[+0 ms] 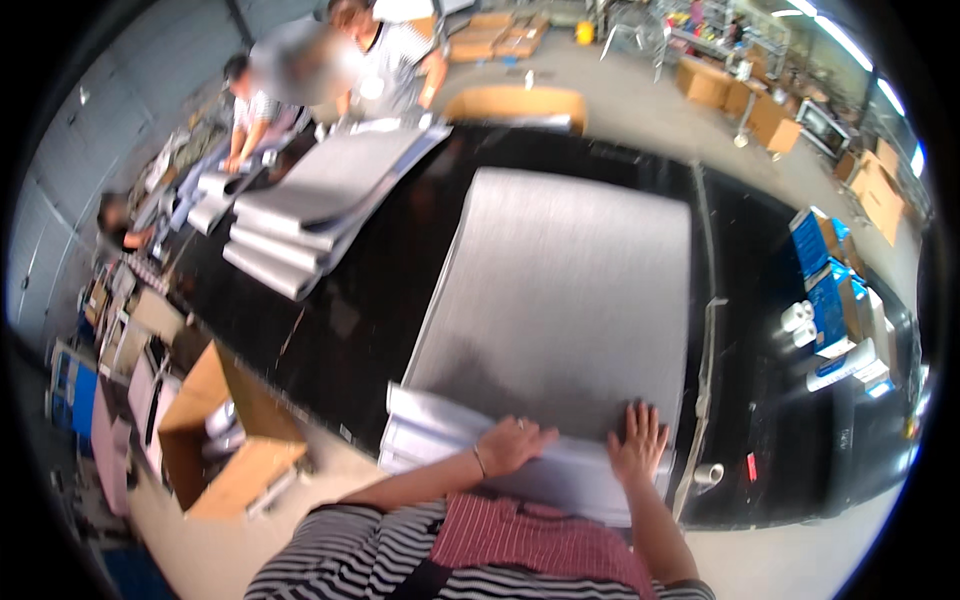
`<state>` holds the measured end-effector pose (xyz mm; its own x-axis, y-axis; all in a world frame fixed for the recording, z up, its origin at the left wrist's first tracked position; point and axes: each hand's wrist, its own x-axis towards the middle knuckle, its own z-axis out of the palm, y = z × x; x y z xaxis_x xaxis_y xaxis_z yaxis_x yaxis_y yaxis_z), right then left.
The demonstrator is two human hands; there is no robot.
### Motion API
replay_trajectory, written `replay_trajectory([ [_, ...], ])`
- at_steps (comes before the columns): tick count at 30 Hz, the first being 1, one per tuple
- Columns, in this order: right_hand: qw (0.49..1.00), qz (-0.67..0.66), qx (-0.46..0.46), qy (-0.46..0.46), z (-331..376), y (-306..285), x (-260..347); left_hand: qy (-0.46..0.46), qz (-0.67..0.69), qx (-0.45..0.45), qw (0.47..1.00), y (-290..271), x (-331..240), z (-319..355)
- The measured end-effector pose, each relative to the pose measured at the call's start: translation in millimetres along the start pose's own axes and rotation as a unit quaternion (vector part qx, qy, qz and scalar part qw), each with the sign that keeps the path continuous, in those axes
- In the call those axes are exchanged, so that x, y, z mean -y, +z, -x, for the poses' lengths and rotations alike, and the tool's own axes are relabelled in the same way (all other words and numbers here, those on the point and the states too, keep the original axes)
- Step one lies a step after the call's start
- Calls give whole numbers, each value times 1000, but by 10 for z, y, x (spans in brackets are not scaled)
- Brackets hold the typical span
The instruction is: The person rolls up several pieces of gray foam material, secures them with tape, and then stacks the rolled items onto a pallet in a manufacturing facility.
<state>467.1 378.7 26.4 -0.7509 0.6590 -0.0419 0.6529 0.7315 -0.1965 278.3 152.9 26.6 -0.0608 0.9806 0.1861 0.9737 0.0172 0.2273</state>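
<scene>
A large grey sheet [560,300] lies flat on a black table [370,300], on top of a stack of similar grey sheets whose edges show at the near end [430,430]. My left hand [515,445] rests on the near edge of the stack, fingers curled loosely over the sheet. Just to its right, my right hand [638,440] lies flat with its fingers spread on the top sheet near that corner. Neither hand grips anything that I can see.
More stacks of grey sheets [310,210] lie at the far left of the table, where other people [300,80] work. An open cardboard box [225,440] stands at my left. A tape roll [708,473], white rolls [798,322] and blue boxes [830,300] sit to the right.
</scene>
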Motion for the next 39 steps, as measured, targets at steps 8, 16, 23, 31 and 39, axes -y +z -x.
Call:
replay_trajectory([
  [8, 1000, 4, 17, 11, 74, -64, 43, -174, -89, -87, 977, -230, -78, 346],
  [16, 1000, -10, 12, 24, 59, -31, 33, -198, -51, -37, 978, 57, 210, 207],
  [23, 1000, -23, -5, 4, 27, 13, 8, -219, -60, -63, 972, -32, 185, 204],
  [31, 999, -27, -10, 18, 101, 17, 20, -186, -60, -73, 978, 34, 228, 229],
  [39, 1000, -12, -19, 16, 87, 18, 18, -194, -103, -92, 971, -115, 359, 466],
])
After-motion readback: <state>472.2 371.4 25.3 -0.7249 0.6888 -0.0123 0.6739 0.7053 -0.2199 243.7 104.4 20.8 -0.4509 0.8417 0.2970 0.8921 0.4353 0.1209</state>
